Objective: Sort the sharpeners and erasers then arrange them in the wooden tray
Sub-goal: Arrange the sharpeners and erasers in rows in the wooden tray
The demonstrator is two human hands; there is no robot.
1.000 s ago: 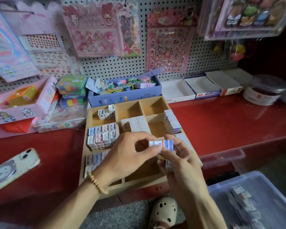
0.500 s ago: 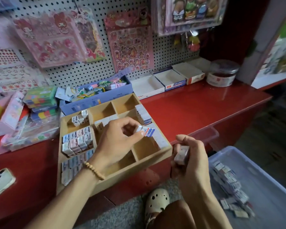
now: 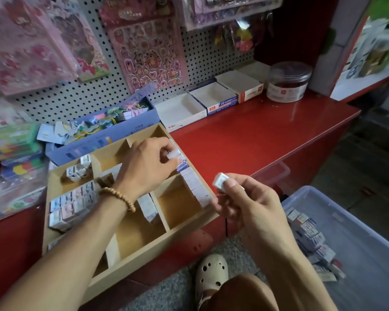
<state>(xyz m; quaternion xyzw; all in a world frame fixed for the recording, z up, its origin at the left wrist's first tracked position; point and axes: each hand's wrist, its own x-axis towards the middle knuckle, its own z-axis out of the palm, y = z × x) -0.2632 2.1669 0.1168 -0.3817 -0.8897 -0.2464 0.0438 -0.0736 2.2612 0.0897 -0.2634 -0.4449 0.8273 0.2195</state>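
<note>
The wooden tray (image 3: 144, 250) with several compartments lies on the red counter (image 3: 256, 140). Rows of small wrapped erasers (image 3: 73, 203) fill its left compartments, and a stack of erasers (image 3: 195, 185) lines its right wall. My left hand (image 3: 148, 167) reaches over the tray's right rear compartment and pinches a white eraser (image 3: 173, 153) just above that stack. My right hand (image 3: 247, 205) hovers off the tray's right edge and pinches another eraser (image 3: 220, 180) between thumb and fingers.
A clear plastic bin (image 3: 357, 243) on the floor at right holds several loose erasers (image 3: 310, 236). Behind the tray stand a blue box (image 3: 103, 135), white cartons (image 3: 200, 106) and a round jar (image 3: 288, 81). Stationery packs pile at left. A pegboard backs the counter.
My left hand carried its eraser from the tray's middle to the right rear stack. My right hand drew away to the right with its own eraser. The view swung right.
</note>
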